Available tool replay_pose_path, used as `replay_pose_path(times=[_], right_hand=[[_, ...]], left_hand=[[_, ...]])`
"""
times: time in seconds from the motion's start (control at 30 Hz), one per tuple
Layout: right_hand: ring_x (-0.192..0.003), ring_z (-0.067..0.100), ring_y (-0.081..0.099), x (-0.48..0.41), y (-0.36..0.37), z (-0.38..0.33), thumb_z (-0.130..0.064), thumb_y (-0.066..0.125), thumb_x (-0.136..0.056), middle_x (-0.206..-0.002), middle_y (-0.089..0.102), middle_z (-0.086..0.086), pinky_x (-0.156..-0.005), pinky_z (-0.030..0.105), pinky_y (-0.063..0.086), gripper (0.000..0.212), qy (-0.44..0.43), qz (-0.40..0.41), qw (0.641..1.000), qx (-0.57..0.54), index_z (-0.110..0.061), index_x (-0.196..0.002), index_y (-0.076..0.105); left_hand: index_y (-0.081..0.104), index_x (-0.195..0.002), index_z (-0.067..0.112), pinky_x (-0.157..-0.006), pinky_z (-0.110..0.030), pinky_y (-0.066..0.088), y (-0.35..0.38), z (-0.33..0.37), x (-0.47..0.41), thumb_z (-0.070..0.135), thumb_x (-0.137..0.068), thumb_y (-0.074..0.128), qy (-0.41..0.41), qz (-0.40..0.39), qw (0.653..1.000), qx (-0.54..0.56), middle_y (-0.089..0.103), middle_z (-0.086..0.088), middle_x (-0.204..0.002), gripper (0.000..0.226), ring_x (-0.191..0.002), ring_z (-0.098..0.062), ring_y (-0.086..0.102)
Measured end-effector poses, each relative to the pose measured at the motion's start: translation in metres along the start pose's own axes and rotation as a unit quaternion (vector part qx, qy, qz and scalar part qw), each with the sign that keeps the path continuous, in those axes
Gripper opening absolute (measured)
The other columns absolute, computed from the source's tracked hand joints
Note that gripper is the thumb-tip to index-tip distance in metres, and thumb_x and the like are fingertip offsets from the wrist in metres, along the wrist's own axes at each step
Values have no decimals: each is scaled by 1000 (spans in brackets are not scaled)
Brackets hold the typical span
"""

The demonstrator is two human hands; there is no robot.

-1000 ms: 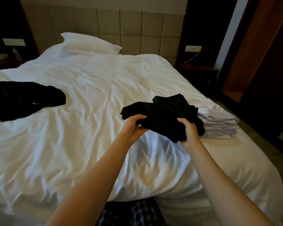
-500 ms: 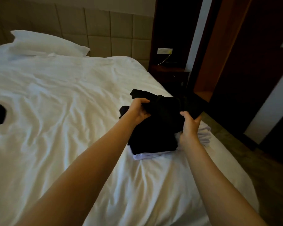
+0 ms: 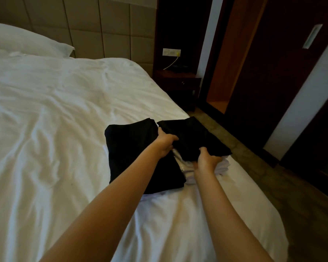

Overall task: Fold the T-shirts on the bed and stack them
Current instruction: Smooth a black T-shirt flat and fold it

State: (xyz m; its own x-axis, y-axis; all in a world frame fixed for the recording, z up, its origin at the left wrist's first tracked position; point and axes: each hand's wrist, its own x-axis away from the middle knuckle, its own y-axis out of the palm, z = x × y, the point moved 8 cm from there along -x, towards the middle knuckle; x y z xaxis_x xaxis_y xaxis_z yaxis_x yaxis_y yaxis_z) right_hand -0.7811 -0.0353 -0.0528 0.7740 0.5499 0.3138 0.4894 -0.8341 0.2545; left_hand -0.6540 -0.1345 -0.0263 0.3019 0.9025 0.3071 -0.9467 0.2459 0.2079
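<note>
1. The left hand (image 3: 164, 143) and right hand (image 3: 206, 161) each curl their fingers round one lifted flap of the black T-shirt (image 3: 193, 140).
2. Its other half lies flat at 9 o'clock of the hands, on the white folded stack (image 3: 222, 165) at the 3 o'clock edge of the bed (image 3: 64, 129).

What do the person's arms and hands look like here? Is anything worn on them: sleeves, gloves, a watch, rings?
Both forearms are bare to the picture's lower edge; no sleeve shows on the left arm or the right arm. The left hand and right hand wear no gloves. No watch, bracelet or ring shows, though some fingers are hidden.
</note>
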Motion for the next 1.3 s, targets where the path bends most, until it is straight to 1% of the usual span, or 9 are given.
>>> replay_pose_path(times=[0.2, 0.33, 0.4, 0.5, 0.57, 0.67, 0.9, 1.13, 1.3], right_hand=[[-124, 34, 47, 17, -5, -9, -7, 56, -90, -139, 44, 20, -104, 41, 40, 60, -5, -9, 996, 89, 1, -140, 23], [-130, 36, 39, 24, -18, -27, -11, 67, -84, -143, 34, 22, -103, 41, 36, 83, -79, 29, 979, 187, 1, -145, 12], [-138, 37, 23, 28, -23, -43, -24, 69, -83, -153, 15, 21, -108, 47, 28, 101, -156, 50, 923, 348, -6, -150, -4], [-145, 33, -1, 29, -7, -57, -33, 53, -94, -158, -7, 13, -114, 53, 9, 85, -283, 5, 797, 533, -16, -151, -8], [-146, 29, -9, 20, 6, -43, -35, 34, -100, -159, -9, 7, -114, 53, -1, 64, -275, -78, 736, 613, -23, -152, -1], [-146, 24, -13, 7, 4, -10, -39, 18, -102, -159, -10, 3, -115, 52, -6, 53, -175, -158, 711, 662, -31, -151, 1], [-146, 25, -12, 8, 0, -8, -41, 15, -102, -159, -10, 4, -114, 53, -5, 53, -177, -157, 683, 691, -30, -152, -1], [-146, 31, -9, 44, 12, -41, -31, 27, -102, -158, -4, 17, -115, 53, -4, 53, -291, -106, 643, 701, -19, -151, 12], [-145, 34, -8, 86, 30, -50, -26, 37, -100, -157, -1, 19, -116, 50, -1, 55, -317, -111, 665, 667, -15, -150, 17]], left_hand=[[3, -151, 23, -97, -40, 47, 5, 6, 32, 1, -88, 58, 41, 33, 986, -159, 29, -18, -147, 86, -124, -35, 46], [8, -151, 19, -109, -41, 29, 18, 7, 61, 12, -95, 47, 108, 82, 915, -380, -3, -18, -155, 68, -139, -38, 20], [10, -150, 15, -114, -42, 17, 29, 14, 66, 20, -98, 40, 174, 86, 840, -506, -6, -16, -157, 61, -143, -36, 7], [7, -151, 14, -116, -43, 6, 45, 5, 60, 32, -101, 27, 199, 19, 759, -620, -3, -11, -158, 57, -146, -29, -1], [-1, -151, 14, -117, -44, 0, 43, -14, 53, 37, -102, 19, 158, -4, 739, -655, -6, -8, -159, 58, -146, -26, -7], [-9, -150, 14, -116, -44, -5, 39, -38, 52, 39, -102, 13, 140, 5, 700, -700, -13, -7, -158, 58, -145, -24, -12], [-12, -149, 16, -115, -46, -8, 36, -41, 58, 43, -102, 13, 129, -6, 683, -719, -16, -6, -157, 60, -145, -23, -14], [-8, -151, 17, -116, -47, -6, 15, -10, 93, 43, -102, 17, 138, -4, 689, -712, -11, -8, -158, 61, -145, -27, -10], [-7, -151, 18, -116, -47, -3, -22, 9, 123, 40, -102, 19, 132, 27, 702, -699, -9, -11, -158, 59, -145, -29, -8]])
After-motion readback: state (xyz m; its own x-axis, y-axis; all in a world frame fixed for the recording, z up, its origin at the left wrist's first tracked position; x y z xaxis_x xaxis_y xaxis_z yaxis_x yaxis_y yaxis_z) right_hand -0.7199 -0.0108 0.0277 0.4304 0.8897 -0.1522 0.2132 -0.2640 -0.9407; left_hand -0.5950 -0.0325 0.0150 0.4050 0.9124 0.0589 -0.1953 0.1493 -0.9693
